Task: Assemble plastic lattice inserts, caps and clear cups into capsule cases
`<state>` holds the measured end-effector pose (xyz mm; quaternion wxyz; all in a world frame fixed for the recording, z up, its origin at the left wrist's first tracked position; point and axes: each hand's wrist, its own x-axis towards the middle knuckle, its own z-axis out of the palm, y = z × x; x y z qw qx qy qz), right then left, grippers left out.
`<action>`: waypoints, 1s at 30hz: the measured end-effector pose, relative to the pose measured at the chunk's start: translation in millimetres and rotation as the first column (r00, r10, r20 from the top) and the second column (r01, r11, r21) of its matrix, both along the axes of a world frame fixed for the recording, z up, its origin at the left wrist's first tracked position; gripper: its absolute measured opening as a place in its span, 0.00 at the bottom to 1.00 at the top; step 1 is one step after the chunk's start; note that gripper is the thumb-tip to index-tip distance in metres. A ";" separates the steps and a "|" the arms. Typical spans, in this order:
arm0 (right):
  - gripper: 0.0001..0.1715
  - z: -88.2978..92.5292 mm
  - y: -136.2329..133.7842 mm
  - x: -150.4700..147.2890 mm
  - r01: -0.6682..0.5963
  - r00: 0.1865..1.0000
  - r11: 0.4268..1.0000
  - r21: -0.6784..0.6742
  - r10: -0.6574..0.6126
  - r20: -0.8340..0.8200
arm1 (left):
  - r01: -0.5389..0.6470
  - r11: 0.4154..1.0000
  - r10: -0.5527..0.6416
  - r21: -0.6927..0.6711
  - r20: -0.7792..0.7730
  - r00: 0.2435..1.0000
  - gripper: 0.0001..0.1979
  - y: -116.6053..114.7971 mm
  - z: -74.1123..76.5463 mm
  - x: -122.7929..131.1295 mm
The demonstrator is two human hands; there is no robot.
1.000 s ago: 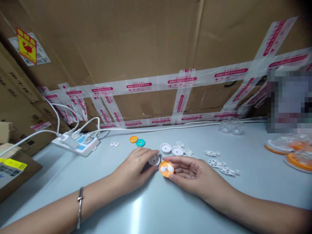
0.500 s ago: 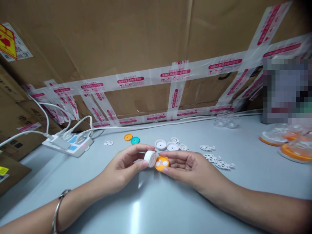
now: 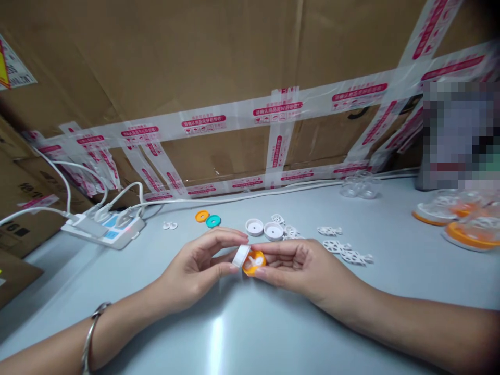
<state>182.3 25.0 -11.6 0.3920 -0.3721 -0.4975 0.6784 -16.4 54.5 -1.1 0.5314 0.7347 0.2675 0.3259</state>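
Between thumb and fingers, my left hand (image 3: 199,263) pinches a round white plastic cap (image 3: 241,255), tilted so that its inner side faces right. My right hand (image 3: 300,264) grips a shallow orange round cup (image 3: 249,269) by its right edge. Small white and clear pieces show inside the cup; their exact shape is blurred. Cap and cup meet at their edges, or nearly so, just above the table. Behind my hands lie two white round caps (image 3: 254,227), an orange disc (image 3: 202,216) and a teal disc (image 3: 213,221).
White perforated pieces (image 3: 329,231) lie beyond my right hand. A power strip (image 3: 113,234) with plugged cables stands at left, near two small white pieces (image 3: 170,225). Clear plastic parts (image 3: 359,186) and orange-white assemblies (image 3: 471,234) are at right. A taped cardboard box (image 3: 234,62) walls the back.
The white cap has turned from showing its patterned face to showing its side, and now leans closer over the orange cup. The whole view has shifted slightly.
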 end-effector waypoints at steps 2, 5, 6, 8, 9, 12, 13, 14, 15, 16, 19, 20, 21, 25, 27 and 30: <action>0.22 -0.5 -0.3 0.1 -0.005 1.000 1.000 -0.006 0.004 -0.007 | -0.015 0.999 0.015 0.039 -0.010 1.000 0.15 0.1 -0.2 -0.7; 0.22 -2.2 -0.3 0.5 -0.001 1.000 1.000 -0.010 0.001 -0.005 | -0.019 0.997 0.020 0.079 -0.017 1.000 0.15 -0.1 0.2 -2.0; 0.22 -2.8 -0.1 0.5 0.003 1.000 1.000 -0.009 -0.003 0.000 | -0.018 0.996 0.020 0.092 -0.018 1.000 0.15 -0.2 0.4 -2.5; 0.22 -3.8 0.5 0.3 0.014 1.000 1.000 -0.012 -0.014 0.012 | -0.026 0.991 0.029 0.130 -0.021 0.999 0.16 -0.2 0.8 -3.1; 0.23 -4.1 0.8 0.0 0.022 1.000 1.000 -0.014 -0.021 0.022 | -0.033 0.988 0.037 0.151 -0.023 0.999 0.16 -0.3 0.9 -3.2; 0.23 -5.0 1.8 -0.8 0.032 0.999 0.999 -0.010 -0.031 0.040 | -0.031 0.984 0.037 0.174 -0.031 0.999 0.17 -1.0 0.9 -2.6; 0.23 -5.2 1.9 -0.9 0.028 0.999 1.000 -0.006 -0.028 0.039 | -0.018 0.986 0.023 0.163 -0.030 0.999 0.16 -1.2 0.6 -2.1; 0.23 -5.4 1.9 -0.9 0.019 0.999 1.000 0.000 -0.019 0.032 | -0.004 0.989 0.008 0.150 -0.025 1.000 0.16 -1.5 0.3 -1.5; 0.23 -5.4 1.9 -0.8 0.009 1.000 1.000 0.004 -0.009 0.022 | 0.006 0.991 -0.004 0.137 -0.018 1.000 0.15 -1.7 0.0 -0.9; 0.22 -5.5 1.7 -0.6 0.000 1.000 1.000 0.008 0.000 0.013 | 0.013 0.992 -0.012 0.129 -0.007 1.000 0.15 -1.7 -0.4 -0.4; 0.21 -5.3 0.9 0.5 -0.022 1.000 1.000 0.015 0.022 0.007 | 0.024 0.993 -0.026 0.119 0.018 1.000 0.15 -1.8 -1.5 0.5; 0.20 -5.1 0.7 0.9 -0.026 1.000 1.000 0.015 0.026 0.013 | 0.029 0.993 -0.032 0.116 0.024 0.999 0.15 -2.0 -1.8 0.6; 0.20 -4.9 0.6 1.2 -0.027 0.999 1.000 0.012 0.027 0.022 | 0.033 0.993 -0.036 0.112 0.030 0.999 0.15 -2.3 -2.0 0.8; 0.19 -3.0 0.4 1.3 -0.026 0.999 1.000 0.002 0.026 0.036 | 0.042 0.994 -0.047 0.102 0.046 0.998 0.16 -3.7 -2.4 1.8; 0.19 -1.7 -0.1 0.9 -0.032 0.999 0.999 -0.001 0.032 0.019 | 0.048 0.992 -0.053 0.117 0.047 0.997 0.17 -3.8 -2.2 2.3; 0.21 0.5 -1.7 0.2 0.004 0.999 0.999 -0.038 -0.002 0.034 | 0.055 0.986 -0.060 0.156 0.027 0.998 0.18 -3.2 -1.8 2.1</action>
